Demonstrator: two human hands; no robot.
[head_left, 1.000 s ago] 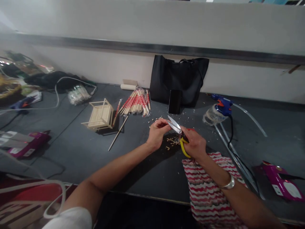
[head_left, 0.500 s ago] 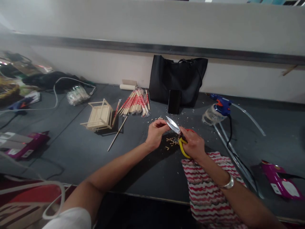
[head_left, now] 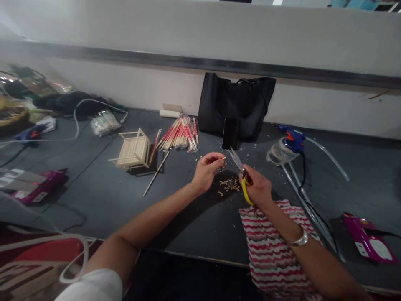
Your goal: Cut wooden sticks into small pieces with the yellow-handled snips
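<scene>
My right hand point(head_left: 257, 189) is closed around the yellow and red handles of a pair of scissors point(head_left: 240, 169), whose blades point up and away. My left hand point(head_left: 206, 169) pinches a tiny piece of wooden stick point(head_left: 223, 158) between thumb and fingertips, just left of the blades and apart from them. Below both hands lies a small heap of cut wood bits point(head_left: 229, 185) on the dark table point(head_left: 106, 196). A red-and-white striped cloth point(head_left: 272, 246) lies under my right forearm.
A wooden stick frame point(head_left: 133, 149), a loose stick point(head_left: 156, 172) and a bundle of wrapped chopsticks point(head_left: 180, 134) lie to the left. A black bag point(head_left: 238, 102) and phone point(head_left: 230, 133) stand behind. A blue glue gun point(head_left: 293, 138) with cable sits right; pink boxes point(head_left: 369, 242) lie at both sides.
The scissors' blades have closed and drawn away to the right of my left hand. My left hand now holds only a short stub, clear of the blades.
</scene>
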